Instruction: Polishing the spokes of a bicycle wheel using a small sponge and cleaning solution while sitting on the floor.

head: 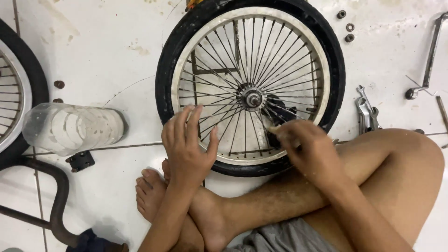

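Black-tyred bicycle wheel (250, 88) lies flat on white tiled floor (116, 56), frame centre; left hand (186, 147) rests fingers spread on its lower rim, right hand (305, 147) blurred, grip pinching spokes (224, 79) near the hub (253, 98).

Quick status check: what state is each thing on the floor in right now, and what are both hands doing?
Bicycle wheel: lying flat on the tiled floor, tyre on.
Left hand: open, fingers resting on the rim and spokes.
Right hand: blurred, at the spokes near the hub; grip cannot be told.
Clear plastic jar: lying on its side.
Three nuts: loose on the floor.
Metal bracket: lying flat beside the tyre.
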